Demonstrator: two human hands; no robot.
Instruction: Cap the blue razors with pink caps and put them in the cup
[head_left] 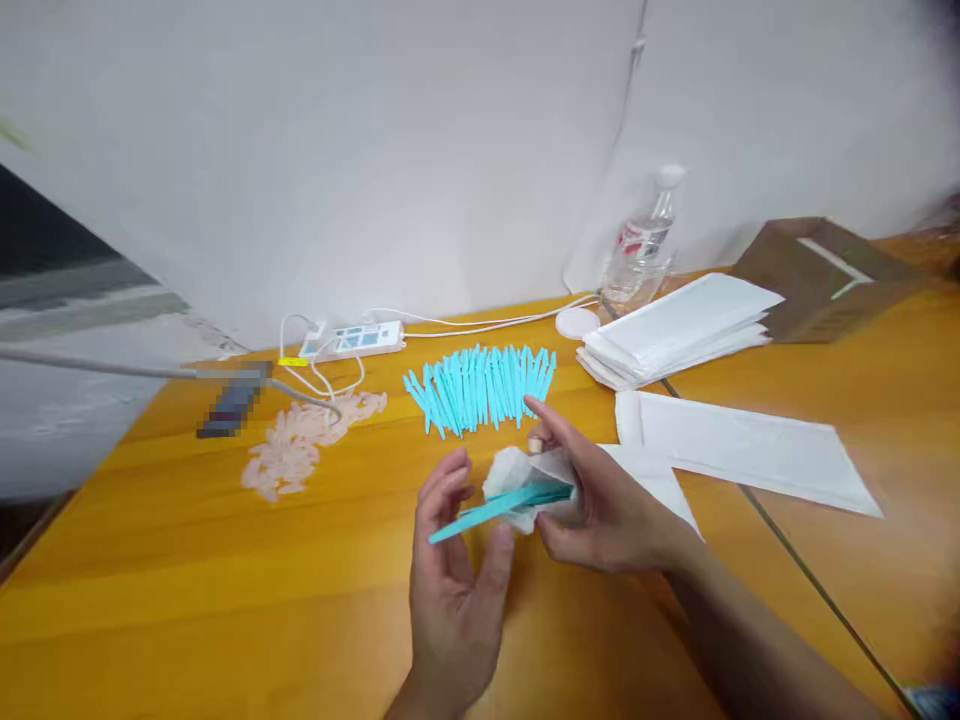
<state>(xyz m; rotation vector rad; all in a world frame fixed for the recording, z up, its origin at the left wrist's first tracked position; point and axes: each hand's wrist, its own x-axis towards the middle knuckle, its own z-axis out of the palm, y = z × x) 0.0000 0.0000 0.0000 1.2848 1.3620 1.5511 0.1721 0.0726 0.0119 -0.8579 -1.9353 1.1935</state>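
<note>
My right hand (600, 500) grips a white envelope (514, 470), with its mouth spread towards the left. Several slim turquoise plastic sticks (487, 510) poke out of that mouth, one reaching further than the others. My left hand (457, 590) is cupped just left of the envelope, thumb and fingers apart, and the longest stick's tip passes in front of its fingers. Whether the palm touches the stick, I cannot tell. Beyond both hands, many similar turquoise sticks (480, 385) lie side by side in a row on the wooden table (300, 600).
Small translucent pinkish pieces (289, 450) are heaped left. Behind are a power strip (352, 340) with white cables and a pixelated dark object (232, 400). At right lie stacked white envelopes (682, 325), a single envelope (750, 450), a plastic bottle (641, 245) and a cardboard box (810, 280).
</note>
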